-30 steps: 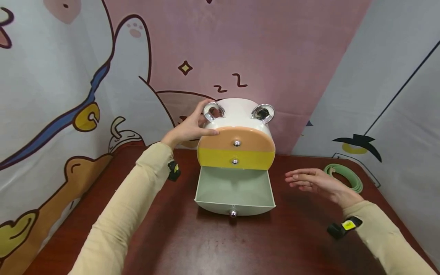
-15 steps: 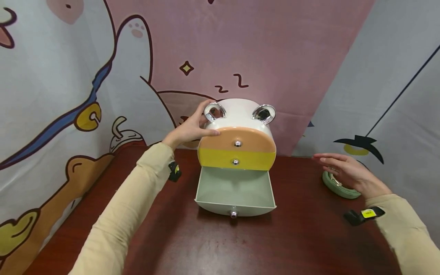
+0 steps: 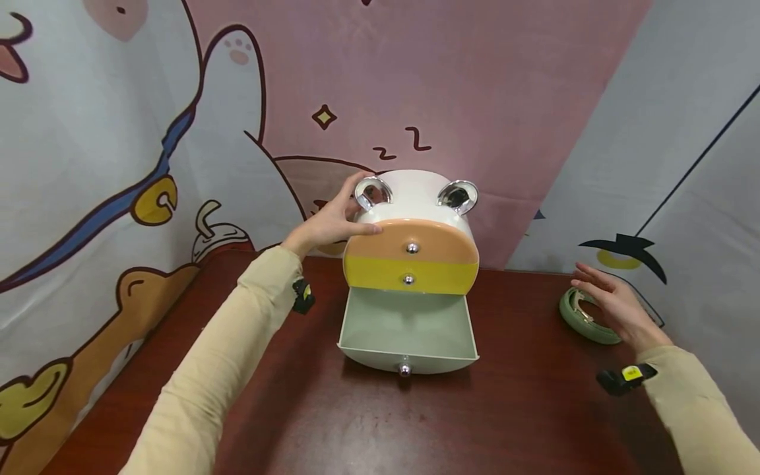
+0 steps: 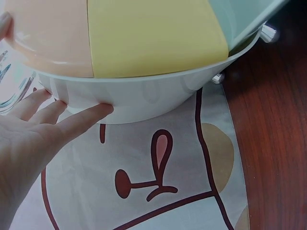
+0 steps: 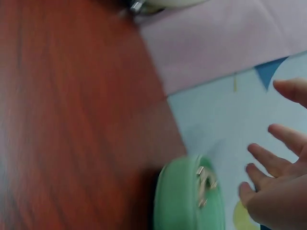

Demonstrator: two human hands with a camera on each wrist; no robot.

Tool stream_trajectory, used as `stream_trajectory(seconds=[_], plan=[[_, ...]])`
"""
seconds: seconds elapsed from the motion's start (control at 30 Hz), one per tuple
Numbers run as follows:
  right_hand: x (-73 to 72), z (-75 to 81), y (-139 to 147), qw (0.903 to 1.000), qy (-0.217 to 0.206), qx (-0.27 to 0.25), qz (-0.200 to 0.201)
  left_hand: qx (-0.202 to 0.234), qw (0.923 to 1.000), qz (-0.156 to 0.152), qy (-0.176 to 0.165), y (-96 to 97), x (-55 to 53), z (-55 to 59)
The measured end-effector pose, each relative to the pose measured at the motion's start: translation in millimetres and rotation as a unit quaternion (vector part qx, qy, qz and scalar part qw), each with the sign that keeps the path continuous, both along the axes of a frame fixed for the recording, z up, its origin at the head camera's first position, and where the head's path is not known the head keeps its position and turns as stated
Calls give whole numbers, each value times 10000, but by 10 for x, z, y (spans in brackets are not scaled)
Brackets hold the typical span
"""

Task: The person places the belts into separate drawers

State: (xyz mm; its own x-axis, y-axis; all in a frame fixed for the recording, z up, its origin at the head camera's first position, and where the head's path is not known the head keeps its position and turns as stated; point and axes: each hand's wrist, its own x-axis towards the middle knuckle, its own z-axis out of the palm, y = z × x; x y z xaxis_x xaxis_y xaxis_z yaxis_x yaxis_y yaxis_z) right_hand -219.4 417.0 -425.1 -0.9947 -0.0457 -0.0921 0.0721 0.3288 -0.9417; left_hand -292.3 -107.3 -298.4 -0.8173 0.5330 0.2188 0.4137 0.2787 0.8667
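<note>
A frog-shaped mini drawer cabinet (image 3: 415, 191), white with silver ringed eyes, stands on the table. Its orange drawer (image 3: 386, 247) and yellow drawer (image 3: 380, 274) are closed, while the pale green bottom drawer (image 3: 410, 365) is pulled out with nothing inside. My left hand (image 3: 326, 223) rests against the cabinet's left side, thumb on the orange front; in the left wrist view, extended fingers (image 4: 88, 117) touch the white shell. At the right, my right hand (image 3: 620, 303) hovers near a coiled green belt (image 3: 584, 330) with a gold buckle (image 5: 205, 186). Its fingers are spread and hold nothing.
The dark red-brown wooden table (image 3: 404, 429) carries the cabinet near its back edge and the belt at the back right. A cartoon-printed cloth (image 3: 475, 99) hangs behind and along both sides.
My right hand has moved right, from beside the cabinet to the coiled belt, and its fingers have tilted upward. The belt's coil has turned slightly, showing its buckle. My left hand stays put.
</note>
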Motion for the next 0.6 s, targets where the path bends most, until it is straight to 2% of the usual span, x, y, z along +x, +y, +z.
stream_trajectory(seconds=[0.17, 0.33, 0.6], plan=[[19, -135, 51, 9947, 364, 845, -460, 14, 10000, 22, 4, 0, 2, 6], [56, -237, 106, 9910, 620, 861, -818, -22, 10000, 25, -4, 2, 15, 7], [46, -362, 215, 9842, 951, 1126, -977, 50, 10000, -14, 0, -1, 1, -5]])
